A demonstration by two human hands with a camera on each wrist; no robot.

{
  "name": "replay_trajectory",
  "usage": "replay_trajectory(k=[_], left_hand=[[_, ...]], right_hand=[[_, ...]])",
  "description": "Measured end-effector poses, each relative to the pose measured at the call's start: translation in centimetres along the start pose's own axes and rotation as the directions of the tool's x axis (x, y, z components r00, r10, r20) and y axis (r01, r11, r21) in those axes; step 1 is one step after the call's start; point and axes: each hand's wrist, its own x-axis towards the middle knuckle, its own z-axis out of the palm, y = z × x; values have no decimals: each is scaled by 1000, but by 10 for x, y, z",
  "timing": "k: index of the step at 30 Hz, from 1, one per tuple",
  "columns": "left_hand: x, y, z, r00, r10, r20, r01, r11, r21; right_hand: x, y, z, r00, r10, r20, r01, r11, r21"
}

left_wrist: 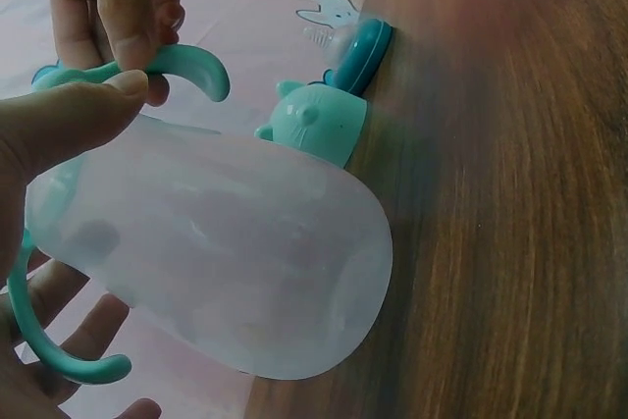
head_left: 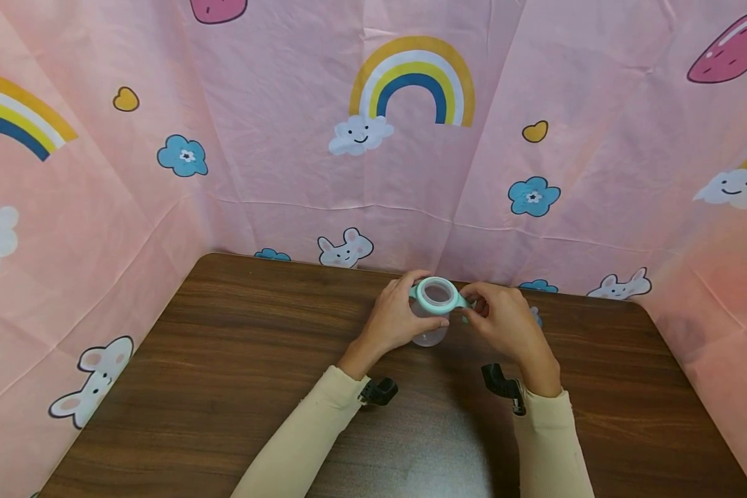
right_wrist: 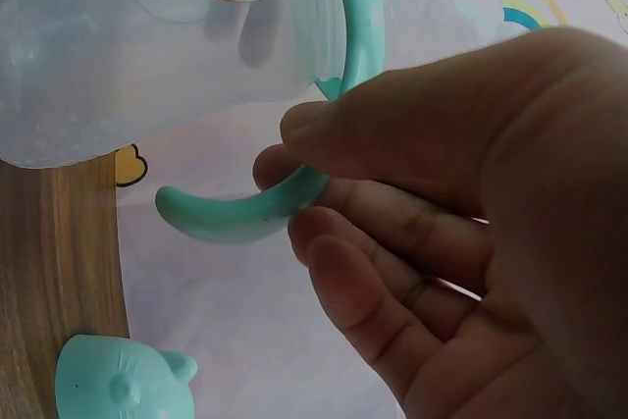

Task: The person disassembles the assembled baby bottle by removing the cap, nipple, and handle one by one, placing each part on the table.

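A translucent baby bottle (left_wrist: 245, 252) with an open top stands upright near the table's back edge. Around its neck sits a mint-green handle ring (head_left: 438, 310) with two curved side handles. My left hand (head_left: 389, 318) grips the bottle near the neck, thumb and fingers on opposite sides. With thumb and fingers, my right hand (head_left: 507, 319) pinches the right-hand curved handle (right_wrist: 231, 218). A mint cap with small animal ears (left_wrist: 316, 123) stands behind the bottle. Beyond it, the left wrist view shows a teal collar (left_wrist: 361, 56) with a clear teat (left_wrist: 329, 44).
The dark wood-grain table (head_left: 224, 360) extends around both arms. Pink patterned cloth (head_left: 274, 124) hangs along the table's back and sides, close behind the bottle and cap. A black wrist mount (head_left: 380, 391) sticks inward from the left sleeve, another (head_left: 501, 382) from the right.
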Motion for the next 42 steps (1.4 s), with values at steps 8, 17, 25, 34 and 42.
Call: replay_trajectory(k=[8, 17, 25, 34, 42], left_hand=[[-1, 1, -1, 1000, -18, 8, 18, 1000, -20], [-2, 0, 0, 1000, -21, 0, 21, 1000, -18], [-2, -3, 2, 1000, -22, 2, 22, 1000, -6], [-1, -2, 2, 1000, -14, 0, 14, 1000, -12], [-1, -3, 2, 1000, -7, -4, 7, 1000, -5]], right_hand=[[0, -1, -2, 1000, -5, 2, 5, 1000, 6], [-1, -1, -2, 1000, -12, 8, 12, 1000, 14], [-1, -1, -4, 999, -7, 32, 6, 1000, 9], [-2, -1, -5, 998, -14, 65, 14, 1000, 5], [-2, -2, -4, 998, -15, 57, 14, 1000, 2]])
